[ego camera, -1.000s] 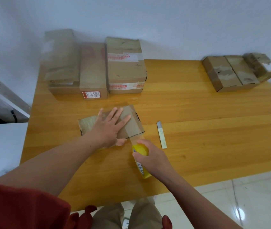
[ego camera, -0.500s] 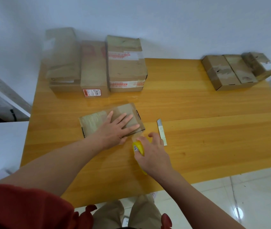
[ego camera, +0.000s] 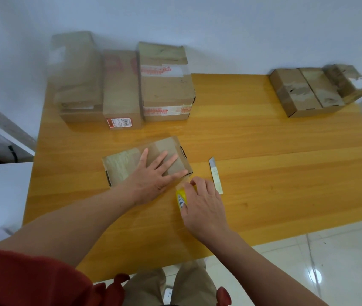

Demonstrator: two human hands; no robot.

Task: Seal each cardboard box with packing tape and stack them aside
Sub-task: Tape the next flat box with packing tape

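Okay, quick delta: your left hand [ego camera: 155,175] has slid along the top of the flat box [ego camera: 120,164] toward its right end. It is palm down with fingers straight and spread, pressing the tape flat rather than gripping anything. Your right hand [ego camera: 202,202] has brought the yellow tape roll [ego camera: 180,198] in from further out. The roll now sits just off the box's near-right corner, with the hand curled over it and holding it. Its fingertips have ended up close to the cutter [ego camera: 215,175], which lies just right of the box, untouched. My read: the strip is laid, the slack is out and the cut comes next, so this box is nearly sealed but not ready to stack. The box sits on the table [ego camera: 275,173], slightly askew. Behind it to the left stand three big boxes [ego camera: 164,85], and far behind it to the right are three small boxes [ego camera: 308,91]. Can't confirm several things. The tape is clear, so the stretch between roll and box corner is only a faint sheen, and I can't tell whether it's attached. Your palm covers the seam. Most of the roll is under your right hand, so the thumb's grip is hidden. Cutter blade in or out is too small to tell. The leftmost big box is blurred, so its tape is unreadable.
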